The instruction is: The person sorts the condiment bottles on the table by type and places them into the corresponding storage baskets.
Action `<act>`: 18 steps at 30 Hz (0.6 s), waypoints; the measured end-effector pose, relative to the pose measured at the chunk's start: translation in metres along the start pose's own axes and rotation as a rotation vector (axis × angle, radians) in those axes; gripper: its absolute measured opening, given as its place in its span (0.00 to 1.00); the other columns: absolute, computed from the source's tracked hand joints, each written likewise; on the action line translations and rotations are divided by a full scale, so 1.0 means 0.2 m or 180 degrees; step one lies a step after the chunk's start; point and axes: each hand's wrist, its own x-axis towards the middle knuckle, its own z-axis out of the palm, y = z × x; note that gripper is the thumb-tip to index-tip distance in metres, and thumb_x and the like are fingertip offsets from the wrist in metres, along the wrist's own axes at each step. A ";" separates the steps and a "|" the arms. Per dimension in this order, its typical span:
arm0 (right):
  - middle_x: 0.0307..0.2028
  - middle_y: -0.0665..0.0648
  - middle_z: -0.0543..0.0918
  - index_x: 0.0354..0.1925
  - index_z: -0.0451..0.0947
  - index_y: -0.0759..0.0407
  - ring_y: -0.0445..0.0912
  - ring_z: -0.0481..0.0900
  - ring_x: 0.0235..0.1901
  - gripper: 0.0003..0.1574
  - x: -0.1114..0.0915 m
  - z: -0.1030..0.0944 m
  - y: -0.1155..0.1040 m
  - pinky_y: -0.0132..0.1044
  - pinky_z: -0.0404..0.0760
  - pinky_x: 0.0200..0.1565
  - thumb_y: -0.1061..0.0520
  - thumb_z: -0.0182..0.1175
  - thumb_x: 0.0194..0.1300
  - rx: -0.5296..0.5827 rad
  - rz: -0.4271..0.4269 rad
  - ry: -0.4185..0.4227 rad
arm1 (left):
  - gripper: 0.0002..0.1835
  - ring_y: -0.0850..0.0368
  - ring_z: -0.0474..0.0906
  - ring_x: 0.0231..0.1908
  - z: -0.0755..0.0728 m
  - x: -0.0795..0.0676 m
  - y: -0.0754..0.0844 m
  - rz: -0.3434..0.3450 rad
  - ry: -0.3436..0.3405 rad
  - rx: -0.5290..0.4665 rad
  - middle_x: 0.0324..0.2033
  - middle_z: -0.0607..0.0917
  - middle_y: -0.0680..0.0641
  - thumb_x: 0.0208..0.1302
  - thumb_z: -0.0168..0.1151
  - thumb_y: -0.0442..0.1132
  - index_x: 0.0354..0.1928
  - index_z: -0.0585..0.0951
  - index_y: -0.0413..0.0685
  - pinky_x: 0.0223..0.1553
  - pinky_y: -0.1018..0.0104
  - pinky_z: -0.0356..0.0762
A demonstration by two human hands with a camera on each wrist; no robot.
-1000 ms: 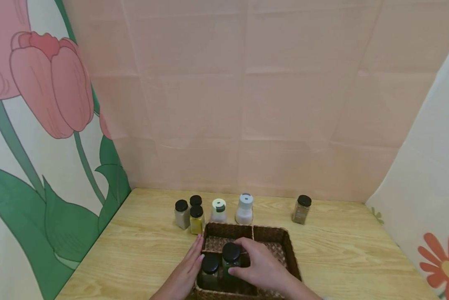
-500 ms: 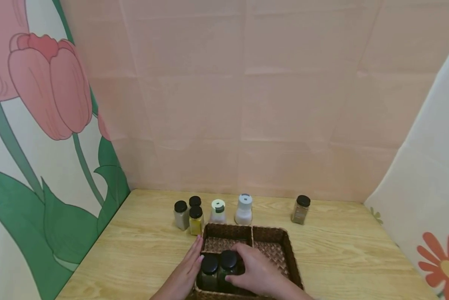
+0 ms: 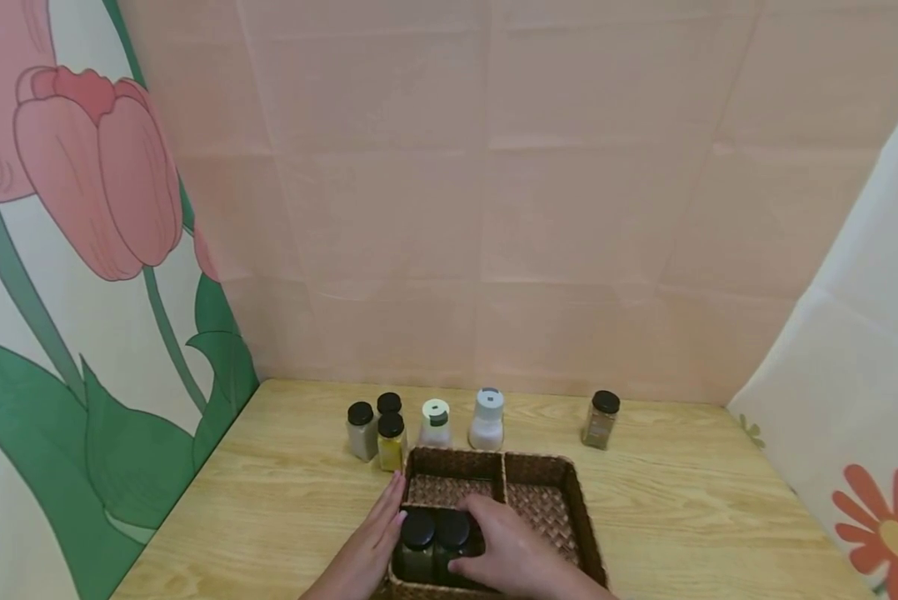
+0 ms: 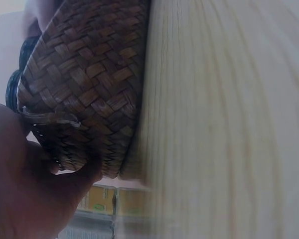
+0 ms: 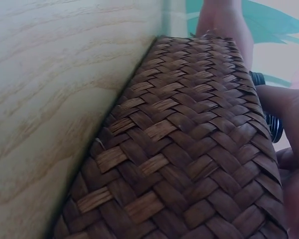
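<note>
In the front left compartment of the woven basket (image 3: 591, 533), which sits near the middle of the counter (image 3: 269, 500), we see two dark jars with black lids standing upright, side by side. We see the right hand (image 3: 511, 546) holding the right-hand jar (image 3: 451, 533) between thumb and fingers; the left-hand jar (image 3: 418, 537) is just beside it. The left hand (image 3: 370, 537) has its fingers extended, pressed against the left wall of the basket. Between the basket and the counter's back edge we find a pale jar (image 3: 361, 437), a yellow jar (image 3: 391, 450) and a black-lidded jar (image 3: 389, 404) bunched together, the last mostly hidden. To their right stand a white-capped bottle (image 3: 436, 425) and a white shaker (image 3: 487, 421). We spot a brown jar (image 3: 601, 425) well apart, toward the counter's back right corner.
</note>
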 end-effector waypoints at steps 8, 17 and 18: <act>0.37 0.44 0.80 0.47 0.77 0.53 0.35 0.76 0.31 0.29 0.00 0.01 -0.01 0.32 0.75 0.31 0.46 0.79 0.52 0.0040 -0.0066 -0.0021 | 0.35 0.43 0.43 0.78 0.00 0.00 0.00 0.0026 0.0013 -0.0007 0.81 0.44 0.48 0.82 0.30 0.60 0.82 0.47 0.52 0.72 0.34 0.47; 0.37 0.44 0.79 0.48 0.76 0.52 0.36 0.76 0.31 0.28 0.00 0.01 0.00 0.32 0.75 0.29 0.48 0.78 0.54 0.0081 -0.0025 -0.0104 | 0.37 0.44 0.43 0.79 -0.01 0.00 -0.01 -0.0056 -0.0033 -0.0049 0.81 0.44 0.48 0.81 0.30 0.62 0.81 0.48 0.50 0.73 0.34 0.46; 0.37 0.44 0.79 0.48 0.76 0.51 0.36 0.76 0.31 0.28 0.00 0.02 0.00 0.32 0.75 0.29 0.47 0.78 0.54 0.0066 -0.0014 -0.0107 | 0.37 0.44 0.43 0.79 -0.01 0.00 0.00 -0.0060 -0.0039 -0.0055 0.81 0.44 0.48 0.81 0.29 0.62 0.81 0.47 0.50 0.73 0.34 0.46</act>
